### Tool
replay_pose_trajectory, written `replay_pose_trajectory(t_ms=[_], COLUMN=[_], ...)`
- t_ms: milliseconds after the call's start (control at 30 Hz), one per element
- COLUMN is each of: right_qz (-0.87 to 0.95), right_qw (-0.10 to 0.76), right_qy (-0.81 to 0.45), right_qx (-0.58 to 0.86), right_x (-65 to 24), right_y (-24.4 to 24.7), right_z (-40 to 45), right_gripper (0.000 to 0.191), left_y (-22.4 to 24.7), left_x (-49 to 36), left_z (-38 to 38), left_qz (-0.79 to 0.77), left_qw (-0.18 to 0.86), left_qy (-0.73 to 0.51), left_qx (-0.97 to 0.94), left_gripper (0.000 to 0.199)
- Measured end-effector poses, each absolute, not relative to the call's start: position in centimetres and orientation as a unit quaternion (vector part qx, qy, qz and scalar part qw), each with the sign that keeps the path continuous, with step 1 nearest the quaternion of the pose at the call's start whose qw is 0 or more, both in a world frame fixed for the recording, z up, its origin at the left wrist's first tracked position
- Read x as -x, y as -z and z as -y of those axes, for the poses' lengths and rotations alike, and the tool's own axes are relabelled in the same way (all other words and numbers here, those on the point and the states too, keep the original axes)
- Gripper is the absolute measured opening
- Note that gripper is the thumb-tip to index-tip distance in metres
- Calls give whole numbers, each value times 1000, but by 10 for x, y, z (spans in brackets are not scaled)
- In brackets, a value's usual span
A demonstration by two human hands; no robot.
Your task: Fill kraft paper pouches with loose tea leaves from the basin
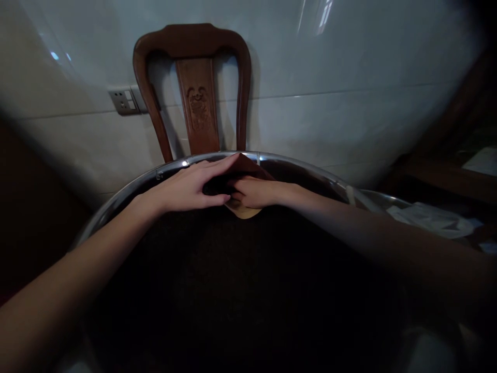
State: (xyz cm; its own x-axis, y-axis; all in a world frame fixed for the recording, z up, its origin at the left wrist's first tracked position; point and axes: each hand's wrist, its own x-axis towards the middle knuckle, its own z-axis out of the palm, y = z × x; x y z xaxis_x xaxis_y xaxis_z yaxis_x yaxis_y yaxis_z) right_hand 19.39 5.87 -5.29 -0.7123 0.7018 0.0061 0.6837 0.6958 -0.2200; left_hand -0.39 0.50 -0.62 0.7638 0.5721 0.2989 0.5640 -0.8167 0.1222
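Observation:
Near the far rim of a dark round surface with a shiny metal edge (303, 165), both hands meet at a brown paper-like piece (245, 211). My left hand (194, 187) has its thumb and fingers spread apart, with the fingertips against the piece's upper left edge and the thumb by its lower left. My right hand (254, 191) reaches in from the right with curled fingers, partly inside or in front of the piece. Whether its fingertips grip anything is hidden in shadow. The piece stands up to a point above the hands, its lower edge lighter and rounded.
A carved wooden chair (200, 103) stands behind the metal rim, against a tiled wall (330, 124) with a socket plate (124, 101). At the right, whitish crumpled plastic (435, 219) lies beside the rim. The foreground is very dark.

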Motion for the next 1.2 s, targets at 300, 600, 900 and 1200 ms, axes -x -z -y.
replay_pose_trajectory(t_ms=[300,600,900,1200], right_qz=[946,796,923,941], right_qw=[95,-233,-179,-111], right_qy=[-127,-467,-253,-288], right_qx=[283,307,227,139], right_x=[-195,-202,-169,-139], right_y=[5,-6,20,73], right_z=[-26,-9,24,54], right_gripper=[18,19,63,68], left_y=[7,3,4,3], left_x=[10,9,8,7], left_z=[-8,-6,-3,-5], left_qz=[-312,-311,-321,-320], left_qw=[23,21,18,21], left_qy=[-191,-181,-185,-187], left_qx=[-931,-933,-929,-928], left_gripper=[78,80,71,72])
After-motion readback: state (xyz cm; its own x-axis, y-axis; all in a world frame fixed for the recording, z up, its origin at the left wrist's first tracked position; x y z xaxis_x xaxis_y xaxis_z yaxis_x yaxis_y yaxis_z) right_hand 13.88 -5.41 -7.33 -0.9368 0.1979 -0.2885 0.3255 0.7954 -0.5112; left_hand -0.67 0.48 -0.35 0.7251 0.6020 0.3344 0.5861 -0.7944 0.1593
